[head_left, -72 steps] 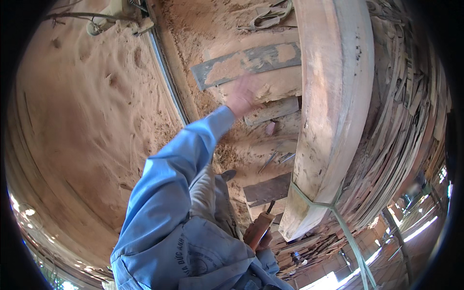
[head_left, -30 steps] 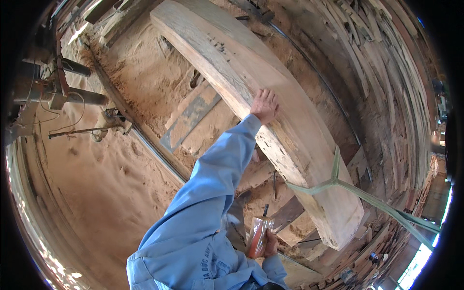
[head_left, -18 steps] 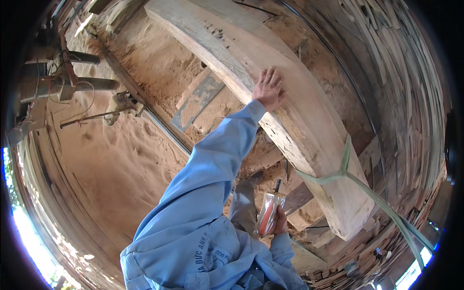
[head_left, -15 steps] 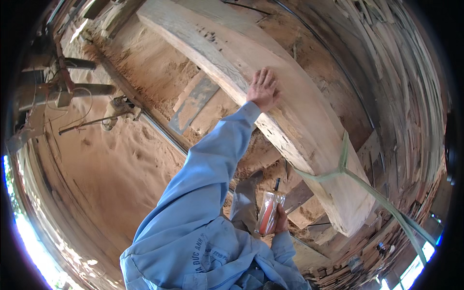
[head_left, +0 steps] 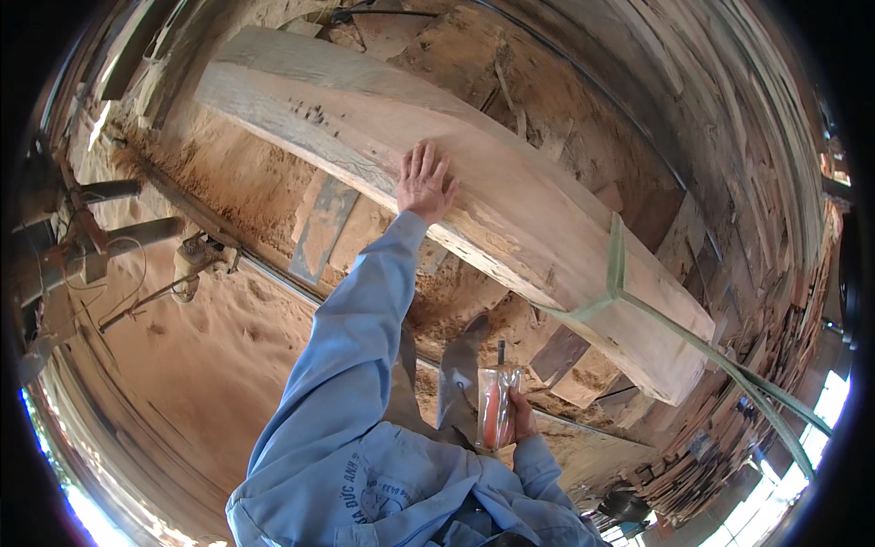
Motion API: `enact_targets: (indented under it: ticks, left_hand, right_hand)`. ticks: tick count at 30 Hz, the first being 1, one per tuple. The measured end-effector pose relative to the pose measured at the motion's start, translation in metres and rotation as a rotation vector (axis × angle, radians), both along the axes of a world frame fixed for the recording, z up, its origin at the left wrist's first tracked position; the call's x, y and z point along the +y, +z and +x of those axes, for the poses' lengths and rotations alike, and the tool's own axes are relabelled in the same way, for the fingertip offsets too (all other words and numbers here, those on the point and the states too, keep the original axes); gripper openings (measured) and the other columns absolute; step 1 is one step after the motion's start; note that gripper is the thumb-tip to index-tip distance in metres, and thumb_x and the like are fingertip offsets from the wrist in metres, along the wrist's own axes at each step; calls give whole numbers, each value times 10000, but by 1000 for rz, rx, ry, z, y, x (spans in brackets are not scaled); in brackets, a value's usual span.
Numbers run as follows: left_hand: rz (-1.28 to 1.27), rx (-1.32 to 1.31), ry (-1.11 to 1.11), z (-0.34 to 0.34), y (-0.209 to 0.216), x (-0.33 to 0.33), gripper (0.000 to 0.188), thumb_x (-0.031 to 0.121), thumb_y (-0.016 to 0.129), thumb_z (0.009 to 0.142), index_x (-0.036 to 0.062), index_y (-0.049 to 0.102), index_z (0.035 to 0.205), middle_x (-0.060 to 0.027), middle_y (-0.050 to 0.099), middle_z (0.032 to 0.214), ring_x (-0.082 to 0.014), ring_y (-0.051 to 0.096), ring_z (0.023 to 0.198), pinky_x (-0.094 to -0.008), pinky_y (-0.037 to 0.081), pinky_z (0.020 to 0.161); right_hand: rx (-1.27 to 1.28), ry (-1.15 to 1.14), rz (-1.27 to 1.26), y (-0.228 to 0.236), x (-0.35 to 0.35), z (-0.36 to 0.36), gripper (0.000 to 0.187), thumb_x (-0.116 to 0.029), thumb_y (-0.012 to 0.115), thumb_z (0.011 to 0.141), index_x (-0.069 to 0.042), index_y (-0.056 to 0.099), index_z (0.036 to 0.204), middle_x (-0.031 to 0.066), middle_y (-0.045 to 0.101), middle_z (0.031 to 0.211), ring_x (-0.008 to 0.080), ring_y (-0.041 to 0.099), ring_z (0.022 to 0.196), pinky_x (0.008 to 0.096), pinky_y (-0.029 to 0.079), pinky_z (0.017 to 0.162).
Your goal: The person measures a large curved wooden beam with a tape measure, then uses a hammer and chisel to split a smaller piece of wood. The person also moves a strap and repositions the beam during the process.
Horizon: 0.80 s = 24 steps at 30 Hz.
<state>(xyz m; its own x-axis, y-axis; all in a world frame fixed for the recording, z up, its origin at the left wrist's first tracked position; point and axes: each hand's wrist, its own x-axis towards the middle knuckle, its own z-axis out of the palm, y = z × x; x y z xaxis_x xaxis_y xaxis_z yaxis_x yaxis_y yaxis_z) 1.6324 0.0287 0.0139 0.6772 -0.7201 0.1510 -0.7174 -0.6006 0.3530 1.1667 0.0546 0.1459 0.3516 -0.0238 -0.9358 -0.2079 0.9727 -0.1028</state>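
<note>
A large squared timber beam (head_left: 510,210) of pale wood lies slantwise in front of me. My left hand (head_left: 426,185) rests palm down on its upper face, fingers stretched and slightly apart. In my right hand (head_left: 524,415), close to my body, is a clear, shiny plastic container (head_left: 497,407) with an orange-red part inside and a dark stem sticking up from its top. What exactly this object is cannot be made out. Around the beam's near right end runs a green lifting strap (head_left: 617,287), which leads off to the lower right.
Sawdust (head_left: 219,337) covers the ground at left, beside a metal rail (head_left: 283,281). Machine parts (head_left: 100,242) stick in from the left edge. Stacked boards (head_left: 756,118) line the right side. Flat wooden pieces (head_left: 325,223) lie beneath the beam.
The view has shifted and turned, so the beam lies flatter across it. My left hand stays on the beam, its fingers somewhat more spread. My right hand still holds the clear container.
</note>
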Motion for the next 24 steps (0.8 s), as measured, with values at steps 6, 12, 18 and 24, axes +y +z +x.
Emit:
enact_targets:
  ticks: [6, 12, 18, 24]
  left_hand:
    - [81, 38, 9, -1, -21, 0, 518, 402, 521, 860, 110, 486, 1287, -165, 307, 1433, -353, 237, 1345, -478, 159, 1105]
    - [147, 121, 15, -3, -32, 9, 524, 397, 521, 852, 121, 474, 1295, -167, 302, 1435, -349, 235, 1344, -483, 153, 1104]
    - [83, 37, 9, -8, -43, 14, 527, 400, 528, 840, 148, 474, 1300, -143, 322, 1436, -331, 247, 1344, -482, 155, 1104]
    - [-59, -112, -59, -13, -73, 16, 497, 417, 479, 877, 172, 462, 1308, -149, 349, 1421, -328, 273, 1334, -485, 189, 1081]
  right_hand:
    - [128, 22, 8, -2, -9, 10, 451, -395, 572, 860, -57, 554, 1157, 73, 643, 1028, 203, 629, 882, 346, 527, 798]
    - [113, -19, 54, 3, -24, 27, 415, -371, 520, 894, -47, 557, 1151, 73, 640, 1023, 189, 628, 873, 342, 516, 808]
    - [169, 42, 30, 2, -19, 31, 380, -329, 510, 909, -30, 558, 1138, 67, 646, 998, 179, 635, 831, 332, 526, 776]
    - [147, 2, -94, 16, 15, 3, 369, -296, 522, 920, -13, 539, 1155, 73, 624, 1044, 151, 611, 893, 292, 499, 806]
